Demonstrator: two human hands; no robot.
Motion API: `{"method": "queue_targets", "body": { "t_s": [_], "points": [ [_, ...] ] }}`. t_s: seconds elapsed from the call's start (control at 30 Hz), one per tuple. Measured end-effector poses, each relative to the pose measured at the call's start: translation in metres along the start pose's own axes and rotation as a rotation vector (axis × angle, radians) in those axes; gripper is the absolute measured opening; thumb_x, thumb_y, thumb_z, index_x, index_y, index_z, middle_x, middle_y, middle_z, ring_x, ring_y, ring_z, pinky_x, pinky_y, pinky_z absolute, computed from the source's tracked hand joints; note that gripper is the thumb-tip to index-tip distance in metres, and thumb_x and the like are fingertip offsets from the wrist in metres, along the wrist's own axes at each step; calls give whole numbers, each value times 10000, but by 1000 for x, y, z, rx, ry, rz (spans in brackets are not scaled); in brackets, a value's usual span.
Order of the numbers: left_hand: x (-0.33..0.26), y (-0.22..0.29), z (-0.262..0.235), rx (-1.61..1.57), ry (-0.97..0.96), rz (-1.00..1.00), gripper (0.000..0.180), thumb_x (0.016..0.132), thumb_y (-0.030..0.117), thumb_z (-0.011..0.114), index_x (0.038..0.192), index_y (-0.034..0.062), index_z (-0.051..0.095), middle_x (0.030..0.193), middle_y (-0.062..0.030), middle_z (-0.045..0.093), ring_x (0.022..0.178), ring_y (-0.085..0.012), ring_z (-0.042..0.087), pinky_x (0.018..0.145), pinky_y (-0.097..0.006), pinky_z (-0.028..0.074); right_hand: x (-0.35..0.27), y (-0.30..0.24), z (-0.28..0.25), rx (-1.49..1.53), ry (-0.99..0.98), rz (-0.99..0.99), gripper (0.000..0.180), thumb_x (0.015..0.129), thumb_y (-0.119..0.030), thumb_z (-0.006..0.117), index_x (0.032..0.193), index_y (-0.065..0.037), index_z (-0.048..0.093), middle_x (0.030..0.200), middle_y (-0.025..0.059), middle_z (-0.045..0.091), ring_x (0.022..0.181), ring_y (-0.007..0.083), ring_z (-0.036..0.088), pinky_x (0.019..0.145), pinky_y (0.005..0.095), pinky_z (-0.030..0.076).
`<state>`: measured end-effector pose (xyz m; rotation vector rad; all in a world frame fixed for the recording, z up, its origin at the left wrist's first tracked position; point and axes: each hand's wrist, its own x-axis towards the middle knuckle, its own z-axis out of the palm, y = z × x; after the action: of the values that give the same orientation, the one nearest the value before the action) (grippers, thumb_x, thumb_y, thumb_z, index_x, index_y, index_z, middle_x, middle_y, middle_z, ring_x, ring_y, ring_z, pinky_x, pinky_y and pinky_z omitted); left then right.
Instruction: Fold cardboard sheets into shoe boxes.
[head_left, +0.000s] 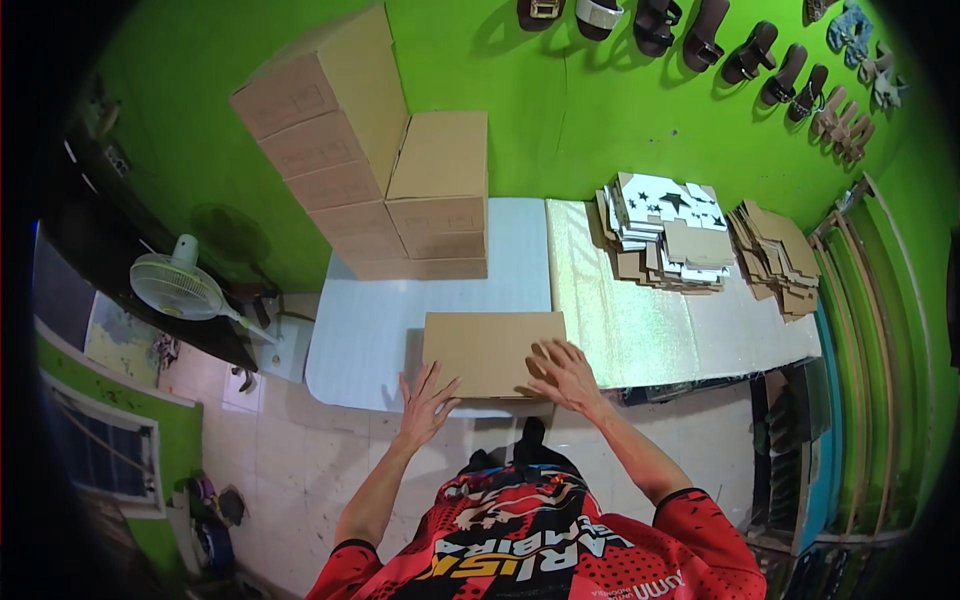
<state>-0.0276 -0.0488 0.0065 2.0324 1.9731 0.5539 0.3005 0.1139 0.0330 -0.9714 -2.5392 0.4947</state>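
Observation:
A closed brown cardboard box point(488, 350) lies at the front edge of the white-covered table point(365, 340), right in front of me. My left hand point(428, 402) touches its near left corner, fingers stretched and apart. On the box's right side, my right hand point(566, 376) rests with its fingers spread over the top and near edge. Neither hand is wrapped round anything. The box's underside is hidden from view.
Brown boxes point(330, 150) are stacked at the back left against the green wall. On the right table lie flat white star-printed cardboard pieces point(672, 205) and flat brown cardboard pieces point(780, 255). A fan point(178, 285) stands left; sandals point(750, 55) hang on the wall.

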Motion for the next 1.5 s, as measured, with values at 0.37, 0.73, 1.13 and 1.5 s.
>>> {"method": "queue_targets", "body": {
  "t_s": [0.37, 0.73, 1.13, 1.5],
  "points": [
    [11, -3, 3, 46, 77, -189, 418, 1066, 299, 593, 1476, 371, 622, 1724, -101, 301, 1625, -321, 167, 1204, -763, -76, 33, 24, -18, -140, -233, 205, 761, 1020, -689, 474, 1568, -162, 470, 1592, 237, 458, 1388, 433, 524, 1183, 546, 366],
    [4, -18, 19, -422, -218, -377, 548, 1114, 325, 427, 1653, 365, 336, 1747, -117, 251, 1600, -372, 248, 1174, -811, 49, -96, -61, 13, 49, -58, -20, 761, 880, -413, 811, 1546, -182, 523, 1714, 176, 275, 1182, 451, 629, 1034, 501, 535],
    [-103, 25, 16, -209, -174, -99, 784, 1014, 505, 629, 1682, 309, 269, 1701, -207, 315, 1572, -382, 311, 1144, -828, -44, -100, -114, 65, -88, -59, -9, 663, 981, -310, 705, 1591, -333, 445, 1718, 122, 305, 1389, 328, 567, 1169, 597, 396],
    [-47, 58, -37, -209, -40, 204, 750, 983, 243, 705, 1646, 330, 364, 1709, -167, 319, 1607, -354, 232, 1126, -825, -105, -105, -144, 2, -247, 378, 112, 440, 967, -211, 736, 1399, -279, 688, 1573, 136, 531, 1225, 287, 677, 1198, 649, 303]
  ]
}}
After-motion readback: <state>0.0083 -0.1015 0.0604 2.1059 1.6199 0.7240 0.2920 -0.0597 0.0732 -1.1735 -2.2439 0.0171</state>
